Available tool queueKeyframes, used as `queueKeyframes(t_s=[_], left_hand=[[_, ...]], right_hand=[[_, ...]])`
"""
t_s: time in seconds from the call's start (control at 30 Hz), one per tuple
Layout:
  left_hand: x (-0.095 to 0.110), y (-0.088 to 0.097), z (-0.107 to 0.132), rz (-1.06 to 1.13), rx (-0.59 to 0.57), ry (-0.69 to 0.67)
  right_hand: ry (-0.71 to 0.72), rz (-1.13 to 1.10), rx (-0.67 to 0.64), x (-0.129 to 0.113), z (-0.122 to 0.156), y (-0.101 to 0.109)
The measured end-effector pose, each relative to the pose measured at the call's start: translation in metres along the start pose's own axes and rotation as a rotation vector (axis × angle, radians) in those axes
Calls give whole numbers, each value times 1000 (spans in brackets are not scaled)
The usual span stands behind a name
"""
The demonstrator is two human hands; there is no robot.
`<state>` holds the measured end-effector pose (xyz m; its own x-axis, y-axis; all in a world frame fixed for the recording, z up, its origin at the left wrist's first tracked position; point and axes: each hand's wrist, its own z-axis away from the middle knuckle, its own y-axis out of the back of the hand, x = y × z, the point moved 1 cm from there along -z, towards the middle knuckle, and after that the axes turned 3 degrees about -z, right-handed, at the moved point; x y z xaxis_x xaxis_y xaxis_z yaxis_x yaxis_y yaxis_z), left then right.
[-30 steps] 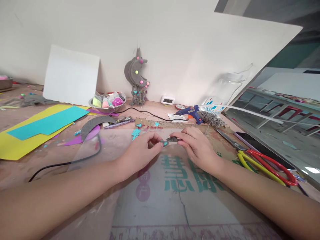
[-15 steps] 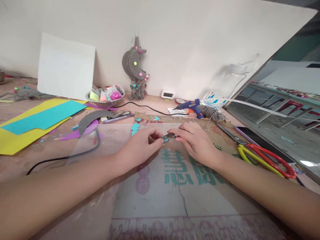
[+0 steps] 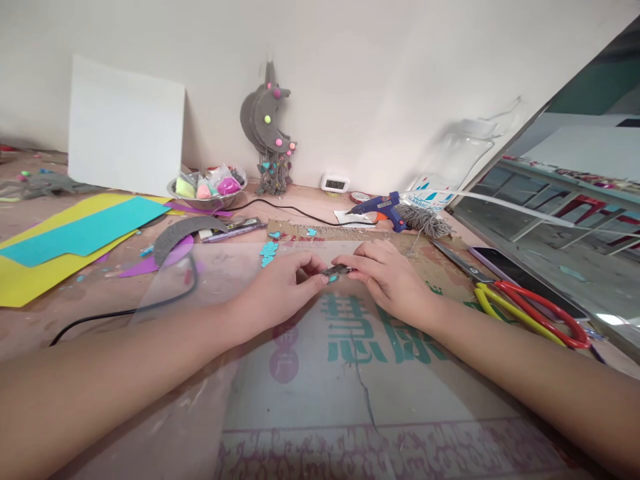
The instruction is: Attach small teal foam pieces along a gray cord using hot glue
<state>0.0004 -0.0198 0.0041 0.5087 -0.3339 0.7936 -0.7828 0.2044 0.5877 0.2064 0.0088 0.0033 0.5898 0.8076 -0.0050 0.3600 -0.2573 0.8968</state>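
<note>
My left hand [image 3: 283, 288] and my right hand [image 3: 387, 277] meet over a clear plastic sheet [image 3: 300, 360] laid on printed cardboard. Between their fingertips they pinch a small grey felt piece [image 3: 336, 271] with a teal bit on it. Both hands have their fingers closed on this piece. Small teal cut-outs [image 3: 269, 252] lie just beyond my left hand.
Red and yellow scissors [image 3: 525, 308] and a phone [image 3: 520, 280] lie to the right. A blue glue gun [image 3: 380, 208], grey yarn [image 3: 425, 225], a bowl of coloured clay [image 3: 207, 190], a grey moon decoration [image 3: 267, 130], teal and yellow sheets [image 3: 75, 237] and a black cable [image 3: 135, 308] are around.
The hands have pressed closer together on the small grey piece; the view has tilted slightly, shifting everything a little upward and left.
</note>
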Motion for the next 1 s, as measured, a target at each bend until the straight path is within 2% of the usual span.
queueKeyframes(t_s=[0.2,0.43,0.8,1.0], left_hand=[[2,0,-1,6,-2,11],[1,0,0,34,0,36],[-2,1,-1,60,49,28],[-4,1,-3,152,81,124]], right_hand=[[7,-57,-1,0,0,-1],[-133,-165,118,5,0,-2],[-147,-181,147,11,1,-4],[-62,-101,149,6,1,-2]])
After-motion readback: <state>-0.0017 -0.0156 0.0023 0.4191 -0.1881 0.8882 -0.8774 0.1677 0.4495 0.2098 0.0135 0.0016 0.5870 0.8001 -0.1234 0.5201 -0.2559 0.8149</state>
